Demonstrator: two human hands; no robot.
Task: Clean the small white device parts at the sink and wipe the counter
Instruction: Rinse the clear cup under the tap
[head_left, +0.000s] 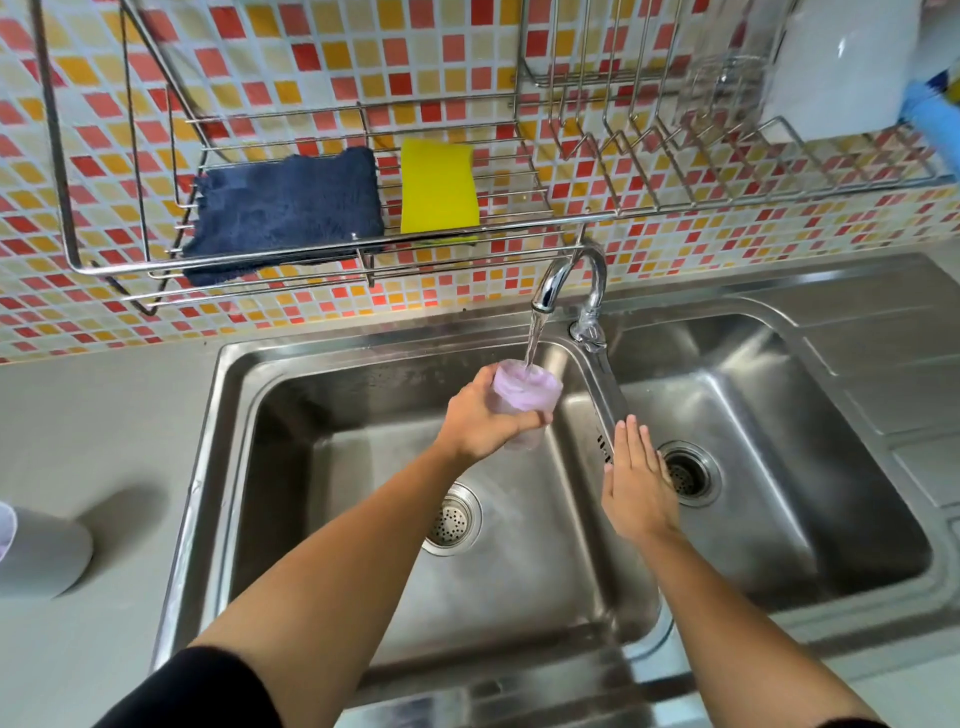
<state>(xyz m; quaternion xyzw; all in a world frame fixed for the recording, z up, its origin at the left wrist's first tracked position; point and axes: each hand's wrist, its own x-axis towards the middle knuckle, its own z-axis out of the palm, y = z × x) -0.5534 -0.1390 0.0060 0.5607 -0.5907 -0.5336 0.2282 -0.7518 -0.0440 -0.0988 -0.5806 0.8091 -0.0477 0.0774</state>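
My left hand (480, 418) grips a small pale lilac-white cup-shaped part (527, 387) and holds it upright under the running tap (569, 283). Water streams straight into its open top. This happens over the left basin of the steel double sink (249, 384). My right hand (636, 480) hovers flat, fingers together and extended, over the divider between the two basins, holding nothing. A white rounded part (39, 553) lies on the grey counter (93, 415) at the far left edge, partly cut off.
A wire rack (363, 244) on the mosaic tile wall holds a dark blue cloth (285, 208) and a yellow sponge (439, 187). A dish rack section at the upper right carries a glass (727, 78) and a white container (841, 73). Each basin has a drain strainer.
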